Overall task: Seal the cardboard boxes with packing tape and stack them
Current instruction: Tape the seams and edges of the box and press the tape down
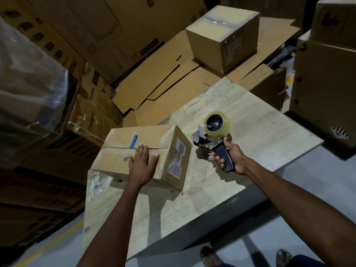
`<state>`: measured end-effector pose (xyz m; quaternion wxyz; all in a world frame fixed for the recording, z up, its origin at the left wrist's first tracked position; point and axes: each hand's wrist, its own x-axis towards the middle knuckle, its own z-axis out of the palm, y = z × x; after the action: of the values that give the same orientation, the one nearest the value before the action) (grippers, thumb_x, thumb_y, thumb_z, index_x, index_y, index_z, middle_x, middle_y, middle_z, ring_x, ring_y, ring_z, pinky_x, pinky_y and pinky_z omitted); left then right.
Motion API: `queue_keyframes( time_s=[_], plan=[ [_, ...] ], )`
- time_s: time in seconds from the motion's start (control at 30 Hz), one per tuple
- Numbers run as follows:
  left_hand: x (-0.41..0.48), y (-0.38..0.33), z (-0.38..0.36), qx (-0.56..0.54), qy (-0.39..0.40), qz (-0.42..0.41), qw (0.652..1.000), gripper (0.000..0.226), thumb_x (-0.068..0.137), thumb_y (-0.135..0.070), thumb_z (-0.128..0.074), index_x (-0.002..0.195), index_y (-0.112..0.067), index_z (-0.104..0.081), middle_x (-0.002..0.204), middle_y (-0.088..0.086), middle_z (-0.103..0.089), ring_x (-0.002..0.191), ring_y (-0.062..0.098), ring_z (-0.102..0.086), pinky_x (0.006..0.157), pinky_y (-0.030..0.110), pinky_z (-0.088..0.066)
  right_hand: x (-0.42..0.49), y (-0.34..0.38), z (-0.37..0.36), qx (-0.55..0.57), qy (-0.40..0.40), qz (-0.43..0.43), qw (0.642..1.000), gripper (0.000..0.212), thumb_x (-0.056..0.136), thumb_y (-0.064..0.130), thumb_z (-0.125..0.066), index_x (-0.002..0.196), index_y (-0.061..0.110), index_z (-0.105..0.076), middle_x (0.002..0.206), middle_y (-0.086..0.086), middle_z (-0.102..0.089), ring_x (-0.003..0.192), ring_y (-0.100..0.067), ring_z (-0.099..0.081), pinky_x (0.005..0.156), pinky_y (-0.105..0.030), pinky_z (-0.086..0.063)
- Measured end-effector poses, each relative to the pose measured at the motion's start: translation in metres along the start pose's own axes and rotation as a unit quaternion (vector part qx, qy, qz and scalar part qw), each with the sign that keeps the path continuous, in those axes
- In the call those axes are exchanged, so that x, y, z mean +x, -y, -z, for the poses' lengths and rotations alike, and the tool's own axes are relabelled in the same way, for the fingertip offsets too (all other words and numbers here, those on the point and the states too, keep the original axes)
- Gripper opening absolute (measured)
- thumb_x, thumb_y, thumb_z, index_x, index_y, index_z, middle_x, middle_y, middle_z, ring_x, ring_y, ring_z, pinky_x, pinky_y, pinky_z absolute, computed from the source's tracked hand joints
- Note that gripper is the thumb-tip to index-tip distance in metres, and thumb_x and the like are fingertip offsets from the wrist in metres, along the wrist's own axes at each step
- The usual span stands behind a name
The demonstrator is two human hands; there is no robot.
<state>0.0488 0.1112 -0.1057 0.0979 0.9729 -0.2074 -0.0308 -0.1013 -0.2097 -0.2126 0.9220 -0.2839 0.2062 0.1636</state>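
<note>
Head view: a cardboard box (pixel 119 137) on the pale table (pixel 260 128), one hand on it, one on the tape dispenser (pixel 212 132).
The left hand (pixel 141 164) lies flat on the box, fingers straight, fingertips at the top seam. Just right of it, clear of the box, the right hand (pixel 231 157) is curled round the dispenser's dark handle, roll uppermost. Beyond both hands lie flattened cardboard (pixel 163 79) and a taped box (pixel 223 37).

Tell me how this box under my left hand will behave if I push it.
The box probably slides rather than tips: it lies low and wide on the table. Its top seam looks untaped, so the flaps may sag under the left hand. It sits close to the table's edge, so a push could send it off.
</note>
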Motion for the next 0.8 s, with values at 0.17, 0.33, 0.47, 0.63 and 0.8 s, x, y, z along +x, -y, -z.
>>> queue_keyframes(
  time_s=[0.17, 0.33, 0.47, 0.63, 0.8],
  plan=[
    [-0.019, -0.018, -0.006, 0.016, 0.04, -0.036, 0.998, 0.122, 0.074, -0.099, -0.022, 0.164, -0.019, 0.001, 0.168, -0.005, 0.013, 0.155, 0.01, 0.012, 0.124, 0.046, 0.012, 0.011, 0.01, 0.012, 0.093, -0.04, 0.03, 0.994, 0.089, 0.1, 0.076, -0.022, 0.097, -0.003, -0.063, 0.074, -0.008, -0.056, 0.05, -0.013, -0.047, 0.044, -0.025, -0.044],
    [-0.021, -0.01, -0.001, 0.042, 0.067, -0.05, 0.996, 0.127, 0.07, -0.098, -0.032, 0.164, -0.021, 0.003, 0.169, -0.005, 0.012, 0.156, 0.01, 0.009, 0.125, 0.047, 0.009, 0.011, 0.009, 0.012, 0.11, -0.09, 0.069, 0.987, 0.086, 0.105, 0.067, -0.016, 0.102, -0.004, -0.063, 0.076, -0.013, -0.061, 0.056, -0.021, -0.053, 0.045, -0.025, -0.045],
    [-0.021, 0.0, 0.006, 0.038, 0.086, -0.068, 0.993, 0.128, 0.067, -0.095, -0.036, 0.164, -0.021, 0.001, 0.17, -0.006, 0.011, 0.156, 0.01, 0.007, 0.126, 0.047, 0.007, 0.023, 0.005, 0.009, 0.073, -0.164, 0.077, 0.981, 0.089, 0.101, 0.074, -0.017, 0.1, -0.002, -0.061, 0.073, -0.013, -0.056, 0.055, -0.026, -0.051, 0.049, -0.031, -0.044],
    [-0.029, 0.023, 0.021, 0.052, 0.122, -0.082, 0.988, 0.128, 0.067, -0.09, -0.046, 0.164, -0.021, 0.003, 0.168, -0.007, 0.015, 0.155, 0.008, 0.01, 0.127, 0.047, 0.004, 0.005, -0.003, 0.0, -0.323, -0.52, 0.128, 0.78, 0.058, 0.108, 0.051, -0.037, 0.114, 0.0, -0.065, 0.108, -0.023, -0.063, 0.104, -0.043, -0.063, 0.076, -0.041, -0.042],
    [-0.049, 0.049, 0.036, 0.049, 0.143, -0.095, 0.984, 0.124, 0.076, -0.072, -0.069, 0.164, -0.021, 0.001, 0.169, -0.007, 0.011, 0.154, 0.004, 0.008, 0.127, 0.038, 0.003, 0.015, -0.042, -0.035, -0.484, -0.435, 0.44, 0.619, 0.02, 0.103, 0.028, -0.049, 0.101, 0.01, -0.058, 0.099, -0.014, -0.058, 0.092, -0.031, -0.054, 0.077, -0.043, -0.044]
  ],
)
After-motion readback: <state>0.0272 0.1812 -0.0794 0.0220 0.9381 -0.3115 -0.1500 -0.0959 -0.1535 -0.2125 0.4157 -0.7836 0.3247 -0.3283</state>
